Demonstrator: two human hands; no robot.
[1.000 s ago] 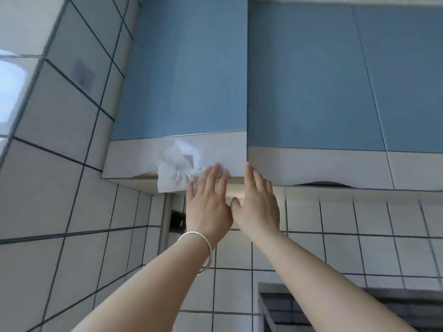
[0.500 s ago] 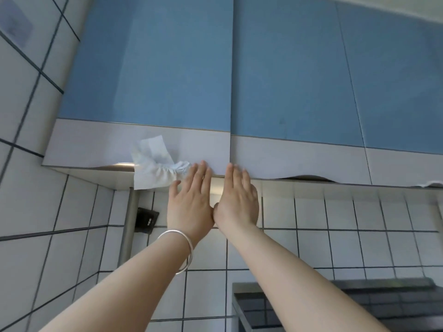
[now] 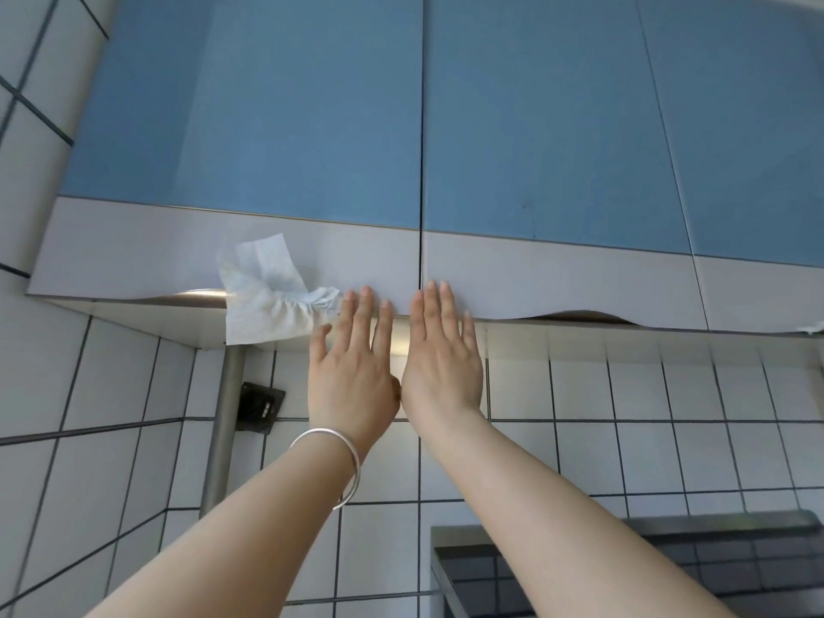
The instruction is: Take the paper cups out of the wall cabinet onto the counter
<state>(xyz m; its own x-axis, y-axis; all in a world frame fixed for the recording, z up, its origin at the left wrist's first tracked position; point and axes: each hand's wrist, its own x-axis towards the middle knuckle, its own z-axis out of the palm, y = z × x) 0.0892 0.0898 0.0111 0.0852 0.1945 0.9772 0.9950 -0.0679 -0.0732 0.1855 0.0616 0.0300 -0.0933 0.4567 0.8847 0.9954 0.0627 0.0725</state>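
The wall cabinet fills the upper view, with a left door (image 3: 249, 127) and a middle door (image 3: 548, 127), both blue with a grey lower band and both closed. My left hand (image 3: 352, 372) reaches up with fingers spread, its fingertips at the bottom edge of the left door. My right hand (image 3: 441, 363) is beside it, fingertips on the lower band of the middle door. Both hands hold nothing. No paper cups are visible; the cabinet's inside is hidden.
A crumpled white paper towel (image 3: 263, 296) is tied around the left door's handle, just left of my left hand. A third door (image 3: 758, 127) lies to the right. White tiled wall below, a vertical metal pipe (image 3: 225, 421), a black socket (image 3: 261, 405), and a dark hood (image 3: 669, 564) at the lower right.
The view has shifted, so the cabinet sits further right and lower. Both hands stay at the doors' bottom edge, side by side; the doors remain closed.
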